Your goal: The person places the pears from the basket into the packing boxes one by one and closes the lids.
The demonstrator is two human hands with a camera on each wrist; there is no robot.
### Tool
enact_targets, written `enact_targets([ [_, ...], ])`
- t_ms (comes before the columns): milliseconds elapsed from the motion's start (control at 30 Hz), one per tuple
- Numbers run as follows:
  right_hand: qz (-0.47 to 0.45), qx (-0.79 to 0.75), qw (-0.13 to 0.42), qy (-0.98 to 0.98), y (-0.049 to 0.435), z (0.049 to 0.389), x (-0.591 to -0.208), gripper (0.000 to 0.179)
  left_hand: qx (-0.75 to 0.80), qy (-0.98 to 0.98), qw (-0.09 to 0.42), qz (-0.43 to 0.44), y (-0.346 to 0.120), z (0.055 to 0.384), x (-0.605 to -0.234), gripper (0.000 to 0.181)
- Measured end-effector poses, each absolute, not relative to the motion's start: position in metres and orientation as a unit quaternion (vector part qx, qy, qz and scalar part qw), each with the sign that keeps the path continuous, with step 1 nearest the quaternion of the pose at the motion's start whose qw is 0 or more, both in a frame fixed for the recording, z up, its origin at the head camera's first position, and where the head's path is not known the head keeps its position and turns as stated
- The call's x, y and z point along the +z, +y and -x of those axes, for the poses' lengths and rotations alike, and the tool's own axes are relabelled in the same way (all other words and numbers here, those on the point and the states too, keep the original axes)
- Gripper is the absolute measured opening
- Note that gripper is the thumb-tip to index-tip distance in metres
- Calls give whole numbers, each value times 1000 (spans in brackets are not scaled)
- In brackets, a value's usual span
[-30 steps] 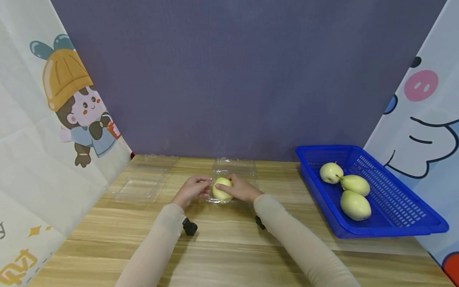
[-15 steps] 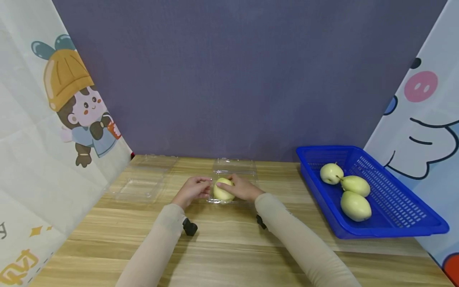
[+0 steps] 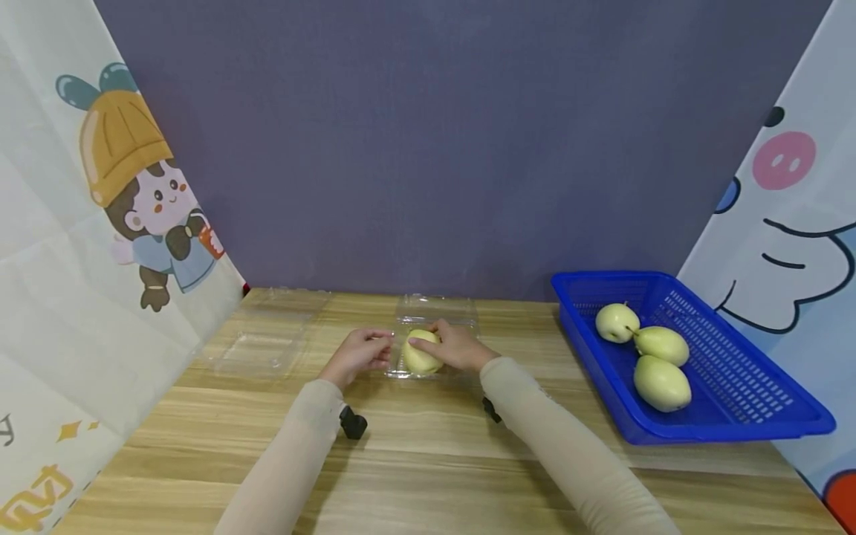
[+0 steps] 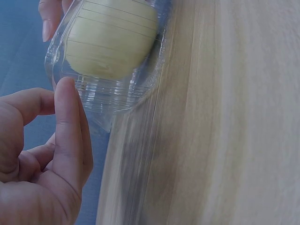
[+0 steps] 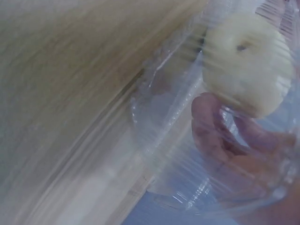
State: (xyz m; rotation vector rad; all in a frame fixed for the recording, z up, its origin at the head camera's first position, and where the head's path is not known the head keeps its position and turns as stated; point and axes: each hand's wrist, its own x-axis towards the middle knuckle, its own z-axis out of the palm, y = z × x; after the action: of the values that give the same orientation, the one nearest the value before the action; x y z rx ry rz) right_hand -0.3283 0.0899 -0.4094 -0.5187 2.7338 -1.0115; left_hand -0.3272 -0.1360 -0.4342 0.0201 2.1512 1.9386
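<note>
A pale yellow pear point(image 3: 420, 354) sits inside an opened clear plastic clamshell box point(image 3: 399, 370) at the middle of the table; its lid lies folded back. My right hand point(image 3: 460, 348) grips the pear from the right, thumb over its top. In the right wrist view the pear point(image 5: 248, 65) and fingers point(image 5: 206, 124) show through the box's ribbed wall. My left hand point(image 3: 363, 352) pinches the left rim of the box between thumb and finger. The left wrist view has that hand point(image 4: 51, 150) at the rim, below the pear point(image 4: 112, 37).
Several pears, among them a large one point(image 3: 663, 383), lie in a blue perforated basket point(image 3: 729, 429) at the right. Another opened clear box point(image 3: 257, 353) lies on the wooden table point(image 3: 428, 461) at the left. A grey-blue panel point(image 3: 428, 148) stands behind the table.
My right hand and the pear have shifted slightly to the right within the box. The left hand has stayed at the box's left rim.
</note>
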Motion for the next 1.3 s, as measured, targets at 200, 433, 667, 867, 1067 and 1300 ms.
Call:
enact_targets([
  [200,179,-309,40,933,92,330,-410,69,666,736,120,-7,-136,327,-435,36],
  [433,172,-294,27,940,100,333,-407,66,668,735,117,-8,-137,328,-437,37],
  [667,185,-281,40,941,103,334,-405,60,664,739,117,0,-136,328,-435,37],
  [867,184,-292,55,937,97,331,-402,60,665,737,120,-2,-137,327,-433,37],
  [1067,186,-303,63,933,89,326,-401,60,664,738,122,-4,-135,327,-433,34],
  [1300,189,-293,53,936,84,328,-404,63,666,735,123,-6,-136,328,-434,35],
])
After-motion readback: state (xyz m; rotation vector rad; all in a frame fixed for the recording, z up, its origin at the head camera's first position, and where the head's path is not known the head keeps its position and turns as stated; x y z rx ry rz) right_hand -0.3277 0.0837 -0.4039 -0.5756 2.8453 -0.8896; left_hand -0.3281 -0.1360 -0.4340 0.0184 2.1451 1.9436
